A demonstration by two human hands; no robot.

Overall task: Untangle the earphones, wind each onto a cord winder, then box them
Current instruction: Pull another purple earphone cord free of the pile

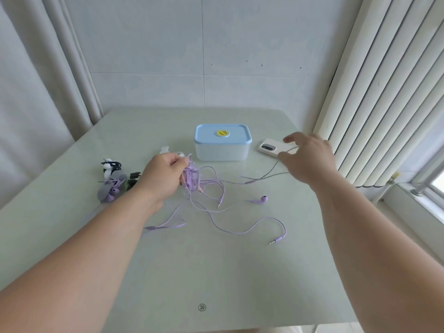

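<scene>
A tangle of lilac earphone cords (pixel 204 186) lies mid-table, with a loose earbud (pixel 262 199) and two jack plugs trailing toward me. My left hand (pixel 163 176) grips the knotted bunch at its left side. My right hand (pixel 308 157) is raised to the right and pinches one strand (pixel 271 170), pulling it out of the tangle. A white box with a pale blue lid (pixel 223 133) stands shut behind the cords. Cord winders (pixel 111 168) and one wound lilac earphone (pixel 111 189) sit at the left.
A white phone (pixel 269 147) lies right of the box, partly behind my right hand. A white winder (pixel 165 150) peeks out behind my left hand. The pale green table (pixel 201 272) ends at curtains on the left and a radiator on the right.
</scene>
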